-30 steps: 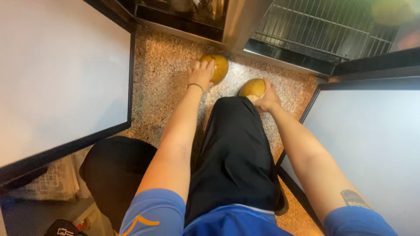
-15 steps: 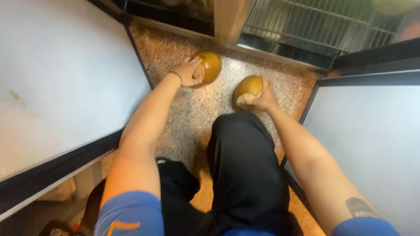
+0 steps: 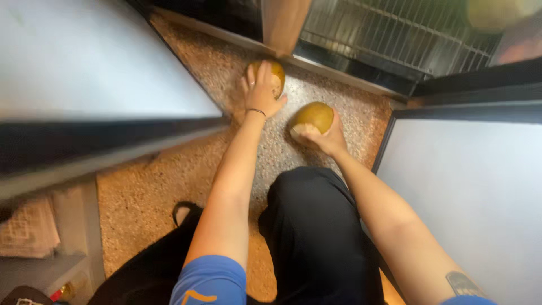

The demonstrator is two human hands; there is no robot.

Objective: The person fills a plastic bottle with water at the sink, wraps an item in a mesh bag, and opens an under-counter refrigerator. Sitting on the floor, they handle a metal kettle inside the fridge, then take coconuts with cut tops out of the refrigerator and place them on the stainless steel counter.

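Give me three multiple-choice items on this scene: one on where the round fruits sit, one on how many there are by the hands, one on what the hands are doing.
1. Where do the two round fruits by the hands lie?
A. on the speckled floor
B. on the wire rack
C. on the white door

2. How many round yellow-green fruits are at the hands?
A. one
B. two
C. four

3. What is the state of the hands?
A. both hang free
B. each rests on a fruit
C. both grip one fruit together

Answers: 1 A, the left fruit and right fruit sit on the speckled floor, in front of the wire rack. 2 B, one at each hand. 3 B, the left hand covers one, the right hand cups the other.
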